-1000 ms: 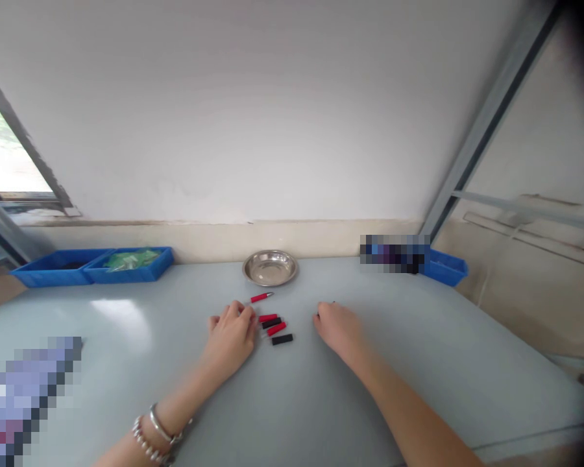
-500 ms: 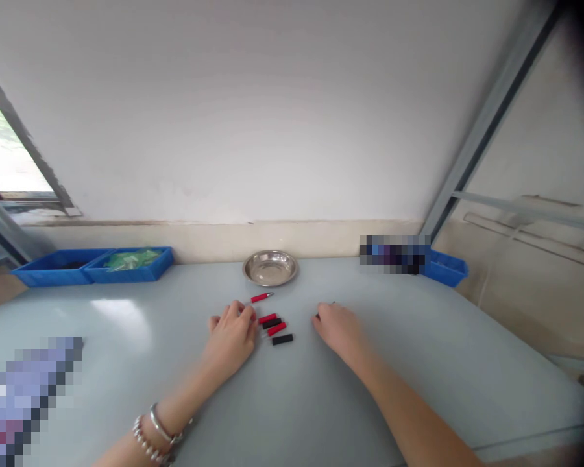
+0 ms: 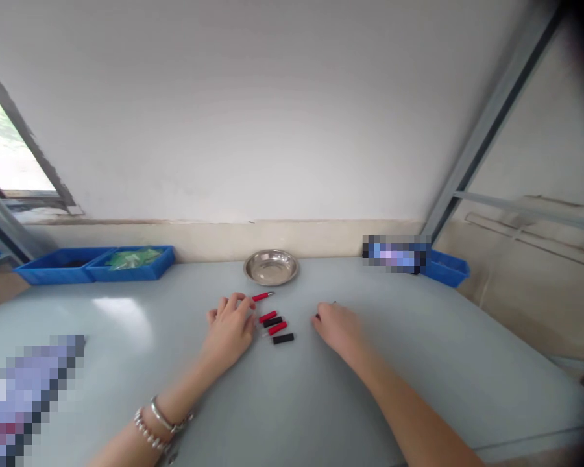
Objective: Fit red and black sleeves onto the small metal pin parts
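Observation:
My left hand rests on the table with its fingers bent and somewhat apart. Its index finger reaches the rear end of a red pen-like piece with a silvery pointed tip; whether it grips that piece is hidden. Right beside its thumb lie a short red piece, a black one, a second red one and a second black one, roughly in a column. My right hand is closed around a thin black pen-like piece, mostly covered by the fingers.
A round metal dish stands by the wall. Two blue bins sit at the back left, one with green plastic bags. At the back right are a blurred-out device and another blue bin. A pixelated object lies front left.
My left fingers have shifted slightly, with the index finger lifting over the end of the red pen-like piece. My right hand stays in place, and the pieces keep their arrangement.

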Tool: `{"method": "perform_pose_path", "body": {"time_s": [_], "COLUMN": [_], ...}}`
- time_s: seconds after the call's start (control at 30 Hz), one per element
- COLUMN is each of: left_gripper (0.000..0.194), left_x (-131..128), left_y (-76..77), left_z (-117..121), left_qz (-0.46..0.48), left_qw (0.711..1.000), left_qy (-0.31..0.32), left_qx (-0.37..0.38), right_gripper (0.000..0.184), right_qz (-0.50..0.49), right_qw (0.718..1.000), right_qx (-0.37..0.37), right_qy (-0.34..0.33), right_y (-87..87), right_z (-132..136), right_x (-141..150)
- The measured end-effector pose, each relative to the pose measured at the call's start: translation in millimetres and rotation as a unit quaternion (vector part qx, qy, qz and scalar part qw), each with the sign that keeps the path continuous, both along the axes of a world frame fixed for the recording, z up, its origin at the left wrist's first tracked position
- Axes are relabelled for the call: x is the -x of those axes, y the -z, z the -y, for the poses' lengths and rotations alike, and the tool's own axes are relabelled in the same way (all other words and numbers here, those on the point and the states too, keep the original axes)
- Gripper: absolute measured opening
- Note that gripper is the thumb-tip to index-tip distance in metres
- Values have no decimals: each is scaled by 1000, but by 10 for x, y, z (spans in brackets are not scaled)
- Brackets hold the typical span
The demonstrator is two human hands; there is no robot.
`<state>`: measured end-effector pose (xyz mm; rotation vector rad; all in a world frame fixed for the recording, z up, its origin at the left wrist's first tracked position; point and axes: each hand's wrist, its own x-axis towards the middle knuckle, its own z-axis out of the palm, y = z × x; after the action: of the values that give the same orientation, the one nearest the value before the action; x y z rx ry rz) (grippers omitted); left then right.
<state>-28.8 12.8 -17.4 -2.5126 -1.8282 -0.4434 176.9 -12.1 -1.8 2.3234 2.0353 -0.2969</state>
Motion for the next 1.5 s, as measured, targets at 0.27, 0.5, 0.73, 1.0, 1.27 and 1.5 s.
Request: {"method": "perform_pose_path", "body": {"time_s": [0.27, 0.5, 0.73, 1.0, 1.27, 1.5], "left_gripper": [27, 27, 24, 23, 19, 18], "left_x": [34, 38, 50, 41, 49, 41], "left_y": [12, 13, 34, 60, 73, 58], "left_z": [-52, -89, -155, -189, -217, -205], "left_qz": [37, 45, 37, 26, 26, 36], "left_qw": [999, 998, 999, 1000, 999, 999], "left_qy": [18, 22, 17, 16, 20, 21], "left_qx": [25, 25, 12, 4, -12, -23], "right_gripper": [24, 24, 24, 24, 24, 24], "right_qz": [-4, -9, -5, -12, -7, -6], "right_qw": [1000, 1000, 1000, 1000, 1000, 1000], "right_qx": [0, 1, 3, -2, -12, -15], "right_qy": [0, 3, -2, -2, -18, -17], "right_y": [-21, -26, -21, -23, -2, -1], "right_z": [10, 12, 11, 16, 10, 14], "right_x": [11, 17, 16, 21, 14, 11]}}
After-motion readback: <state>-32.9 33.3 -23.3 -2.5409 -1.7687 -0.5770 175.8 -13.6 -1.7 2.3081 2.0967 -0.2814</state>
